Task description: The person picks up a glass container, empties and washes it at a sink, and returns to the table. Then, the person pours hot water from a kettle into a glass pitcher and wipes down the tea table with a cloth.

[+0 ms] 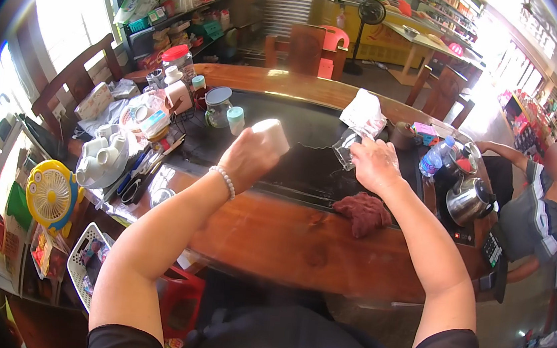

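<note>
My left hand (253,157), with a beaded bracelet at its wrist, is closed around a small white rounded object (273,135). That object is blurred, so I cannot tell its exact kind. It is held up over the dark tabletop inset. My right hand (374,164) grips a crumpled piece of clear plastic (344,149), its fingers bent toward the table. Just beyond the right hand lies a white plastic packet (363,112). A dark red cloth (362,213) rests below it, by the inset's near edge. Left of my left hand stands a small container with a light-blue lid (235,120).
A glass jar (218,106) and a red-lidded jar (177,58) stand at the left. Stacked white cups (102,155) and scissors (132,190) lie nearer. On the right are a water bottle (434,157), a steel kettle (469,200) and a seated person (532,215).
</note>
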`<state>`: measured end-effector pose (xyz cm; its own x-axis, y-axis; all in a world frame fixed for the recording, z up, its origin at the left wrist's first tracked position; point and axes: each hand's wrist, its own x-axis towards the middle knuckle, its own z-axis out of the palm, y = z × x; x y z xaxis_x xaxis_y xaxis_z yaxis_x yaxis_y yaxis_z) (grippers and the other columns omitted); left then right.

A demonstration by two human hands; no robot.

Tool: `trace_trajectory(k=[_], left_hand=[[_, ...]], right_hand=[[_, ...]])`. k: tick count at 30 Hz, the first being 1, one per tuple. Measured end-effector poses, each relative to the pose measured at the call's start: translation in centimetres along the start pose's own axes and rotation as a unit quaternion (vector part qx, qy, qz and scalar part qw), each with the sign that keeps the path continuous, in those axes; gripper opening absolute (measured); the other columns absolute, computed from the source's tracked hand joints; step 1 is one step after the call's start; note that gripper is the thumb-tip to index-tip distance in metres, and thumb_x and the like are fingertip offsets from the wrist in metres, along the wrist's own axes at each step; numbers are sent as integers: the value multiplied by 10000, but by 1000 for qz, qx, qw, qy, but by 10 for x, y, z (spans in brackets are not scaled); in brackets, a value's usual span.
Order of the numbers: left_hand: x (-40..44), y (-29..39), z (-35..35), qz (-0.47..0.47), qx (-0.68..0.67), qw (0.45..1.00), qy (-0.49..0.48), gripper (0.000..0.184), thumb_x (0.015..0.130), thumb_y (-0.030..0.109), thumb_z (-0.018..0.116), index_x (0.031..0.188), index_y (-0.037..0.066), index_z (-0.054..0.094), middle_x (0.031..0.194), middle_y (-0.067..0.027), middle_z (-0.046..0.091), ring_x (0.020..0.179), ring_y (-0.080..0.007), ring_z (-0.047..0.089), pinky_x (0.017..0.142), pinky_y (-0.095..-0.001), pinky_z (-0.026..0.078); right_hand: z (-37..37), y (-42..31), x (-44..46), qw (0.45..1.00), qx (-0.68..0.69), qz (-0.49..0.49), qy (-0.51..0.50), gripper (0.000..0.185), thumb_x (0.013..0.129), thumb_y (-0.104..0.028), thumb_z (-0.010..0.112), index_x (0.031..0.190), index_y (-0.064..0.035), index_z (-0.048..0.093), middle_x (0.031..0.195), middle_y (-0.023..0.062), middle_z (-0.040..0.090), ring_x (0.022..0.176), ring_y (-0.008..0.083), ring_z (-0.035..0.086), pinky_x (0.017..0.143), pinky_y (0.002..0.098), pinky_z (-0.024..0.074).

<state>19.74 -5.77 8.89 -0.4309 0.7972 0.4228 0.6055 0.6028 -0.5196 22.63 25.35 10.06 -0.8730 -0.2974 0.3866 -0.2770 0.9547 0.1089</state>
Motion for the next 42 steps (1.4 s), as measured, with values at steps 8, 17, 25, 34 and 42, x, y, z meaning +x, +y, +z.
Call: trace_trajectory(k=[8, 17, 25, 34, 42], left_hand=[[18, -3, -28, 70, 99, 993, 7, 70, 812, 181, 599, 846, 177, 660, 861, 2, 633, 948, -212, 573, 907, -372, 364], [9, 9, -30, 33, 139, 990, -6, 120, 835, 181, 565, 884, 146, 669, 903, -27, 649, 939, -215, 587, 893, -379, 413], [-7, 16, -6, -212, -134, 967, -42, 94, 810, 197, 668, 853, 115, 655, 884, -77, 664, 928, -263, 619, 863, -407, 427], [-92, 23, -28, -560, -650, 513, -25, 230, 943, 262, 659, 999, 40, 632, 800, 40, 591, 697, -49, 509, 635, -245, 444], [-156, 61, -31, -603, -719, 342, 52, 107, 971, 201, 638, 986, 121, 568, 783, 51, 544, 672, -51, 519, 685, -211, 469]], right_hand=[[-36, -29, 19, 975, -162, -130, 74, 92, 760, -148, 618, 823, -184, 676, 851, 47, 639, 888, 238, 602, 889, 416, 419], [-5, -27, 3, 961, -162, -206, 90, 18, 725, -158, 600, 734, -147, 612, 766, 50, 579, 831, 240, 572, 818, 387, 426], [-8, 3, 9, 993, -78, 25, 85, 140, 872, -248, 577, 835, -119, 616, 845, 91, 663, 826, 294, 643, 773, 443, 434], [98, 147, -31, 812, 422, 383, 126, 252, 974, -285, 517, 905, -52, 585, 692, 16, 541, 569, 132, 510, 530, 290, 420], [124, 143, -46, 713, 532, 435, 141, 228, 976, -270, 516, 929, -59, 588, 688, 10, 545, 498, 111, 504, 461, 261, 399]])
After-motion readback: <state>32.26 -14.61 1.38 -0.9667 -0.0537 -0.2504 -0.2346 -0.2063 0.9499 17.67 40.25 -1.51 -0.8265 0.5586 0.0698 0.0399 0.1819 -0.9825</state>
